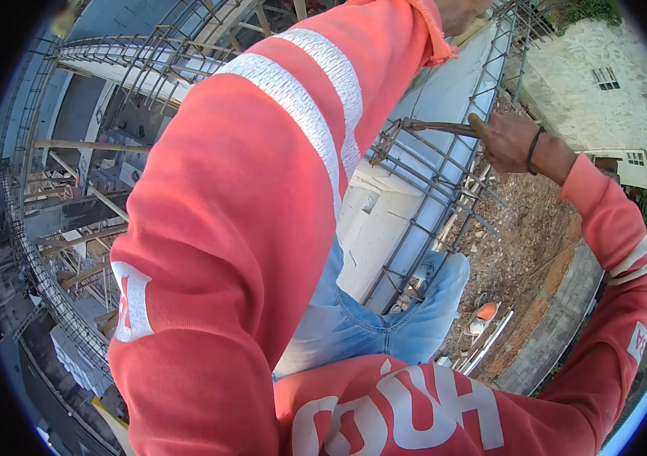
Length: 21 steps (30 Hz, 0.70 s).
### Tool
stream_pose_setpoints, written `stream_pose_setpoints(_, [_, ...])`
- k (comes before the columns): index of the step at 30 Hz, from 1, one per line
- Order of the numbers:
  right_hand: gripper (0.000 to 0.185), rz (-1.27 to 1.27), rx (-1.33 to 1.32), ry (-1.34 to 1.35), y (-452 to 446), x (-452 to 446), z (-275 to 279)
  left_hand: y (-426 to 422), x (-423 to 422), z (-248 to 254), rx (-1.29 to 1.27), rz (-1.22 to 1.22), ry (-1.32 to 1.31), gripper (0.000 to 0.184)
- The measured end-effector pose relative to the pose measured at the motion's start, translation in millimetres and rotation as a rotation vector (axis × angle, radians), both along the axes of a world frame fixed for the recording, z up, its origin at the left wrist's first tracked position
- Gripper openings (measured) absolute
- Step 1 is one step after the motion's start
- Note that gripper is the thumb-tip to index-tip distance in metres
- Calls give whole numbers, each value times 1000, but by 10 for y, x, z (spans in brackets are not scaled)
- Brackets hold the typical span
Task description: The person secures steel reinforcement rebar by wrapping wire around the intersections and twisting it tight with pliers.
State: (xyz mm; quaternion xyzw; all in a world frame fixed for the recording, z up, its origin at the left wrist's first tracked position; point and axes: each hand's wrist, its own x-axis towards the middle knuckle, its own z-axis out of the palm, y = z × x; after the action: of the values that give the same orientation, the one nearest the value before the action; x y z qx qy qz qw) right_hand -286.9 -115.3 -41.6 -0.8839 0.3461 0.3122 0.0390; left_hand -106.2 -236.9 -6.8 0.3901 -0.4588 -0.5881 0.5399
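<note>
While a thick red sweatshirt sleeve with two cracked white bands (pixel 293 83) fills the centre left of the frame, the person's left hand (pixel 460 14) is cut off by the top edge, so whether its fingers spread or pinch cannot be told. Toward the upper right, the bare right hand (pixel 507 143), with a thin dark wristband (pixel 535 150), closes firmly around the handles of a long, dark metal pincer-like tool (pixel 441 127). It points left to the upper centre, where its head overlaps a lattice cage of thin, brownish steel bars (pixel 436 182) beside a long pale slab (pixel 445 83); whether it grips anything is too small to tell. Good handling probably means seating the head squarely on the steel and turning with even wrist pressure, since a jerk could make it slip. With bent legs in faded blue jeans (pixel 433 304) at lower centre and brown rubble ground (pixel 517 243) well below at right, steady balance and a secure hold seem wise.
</note>
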Motion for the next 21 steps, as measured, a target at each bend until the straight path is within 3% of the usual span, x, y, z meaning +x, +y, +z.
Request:
stream_pose_setpoints(3, [44,25,220,-170,-232,-74,-115,30,-137,30,-112,-48,-6,49])
stream_pose_setpoints(5, [46,-1022,888,-141,-257,73,71,102,-137,64,-177,-34,17,49])
stream_pose_setpoints(6, [48,-1177,950,-274,-290,-101,-17,184,-118,145,-185,-82,8,49])
stream_pose_setpoints(9, [55,-1191,1033,-219,-351,-220,-162,215,-96,193,-323,-44,-83,50])
stream_pose_setpoints(11, [58,-1070,1023,-120,-356,-306,-376,278,-94,204,-201,-152,-3,50])
stream_pose_setpoints(14, [55,-207,-40,225,-57,-173,-280,213,-194,147,-174,-199,123,50])
stream_pose_setpoints(15, [55,-215,-46,225,36,-156,-292,227,-214,174,-180,-207,124,50])
stream_pose_setpoints(17, [49,135,-677,-14,144,-120,-356,262,-207,220,-172,-102,111,52])
stream_pose_setpoints(18, [46,248,-717,-76,115,-111,-339,265,-195,251,-179,-100,112,52])
stream_pose_setpoints(21, [44,227,-611,-64,58,-264,-447,259,-196,213,-261,-39,-67,53])
